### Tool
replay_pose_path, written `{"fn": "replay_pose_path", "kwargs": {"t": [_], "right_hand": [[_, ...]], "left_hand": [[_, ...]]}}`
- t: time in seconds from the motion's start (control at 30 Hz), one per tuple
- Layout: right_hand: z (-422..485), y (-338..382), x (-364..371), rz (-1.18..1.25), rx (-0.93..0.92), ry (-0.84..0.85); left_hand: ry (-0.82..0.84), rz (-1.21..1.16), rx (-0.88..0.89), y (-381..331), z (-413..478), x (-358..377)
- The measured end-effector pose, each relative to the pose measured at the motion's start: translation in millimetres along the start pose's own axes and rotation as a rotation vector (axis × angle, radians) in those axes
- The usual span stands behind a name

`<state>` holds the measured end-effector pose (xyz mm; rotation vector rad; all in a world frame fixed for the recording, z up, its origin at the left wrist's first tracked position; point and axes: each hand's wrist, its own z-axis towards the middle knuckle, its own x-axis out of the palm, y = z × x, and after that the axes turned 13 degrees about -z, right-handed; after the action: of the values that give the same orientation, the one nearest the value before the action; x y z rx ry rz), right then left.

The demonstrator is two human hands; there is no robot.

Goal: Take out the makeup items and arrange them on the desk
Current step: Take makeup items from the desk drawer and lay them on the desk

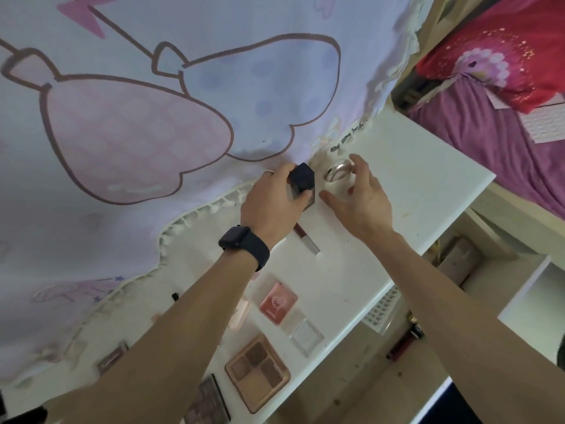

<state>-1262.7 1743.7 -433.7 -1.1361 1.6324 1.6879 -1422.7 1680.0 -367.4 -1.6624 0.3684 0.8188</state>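
A pale cloth printed with bows (137, 117) hangs over the desk's far side, to the left of both hands. Near the left forearm lie a small grey-brown palette (111, 361), a dark multi-pan palette (208, 402) and a rose-gold four-pan eyeshadow palette (258, 373). The left hand (269, 206), with a dark watch (243, 243) on its wrist, has its fingers curled round a dark-capped bottle (301, 183). Just below this hand a lip gloss tube (307, 240) lies on the white desk (412, 179). Further back along the forearm sit a pink square compact (278, 302) and a clear square case (305, 335). A round silvery jar (337, 174) sits just right of the bottle. The right hand (363, 203) is spread open around it, holding nothing; whether it touches the jar I cannot tell. Right of that hand, beyond the desk, is a purple bedcover (489, 142).
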Motion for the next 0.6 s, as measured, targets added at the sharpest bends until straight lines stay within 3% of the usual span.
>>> {"fn": "replay_pose_path", "kwargs": {"t": [0.17, 0.3, 0.47, 0.6], "right_hand": [[0.2, 0.1, -3.2, -0.054, 0.017, 0.025], [-15.6, -12.3, -18.6, 0.091, 0.024, 0.077], [-109.6, -55.4, -50.9, 0.386, 0.283, -0.162], [-172.3, -106.7, -61.5, 0.400, 0.547, -0.190]], "left_hand": [[0.013, 0.001, -0.011, -0.5, -0.7, 2.4], [-0.006, -0.017, 0.008, -8.9, -9.0, 2.0], [-0.235, -0.081, 0.286, -34.5, -67.7, 16.3], [-0.195, -0.088, 0.339, -47.8, -105.8, 49.3]]}}
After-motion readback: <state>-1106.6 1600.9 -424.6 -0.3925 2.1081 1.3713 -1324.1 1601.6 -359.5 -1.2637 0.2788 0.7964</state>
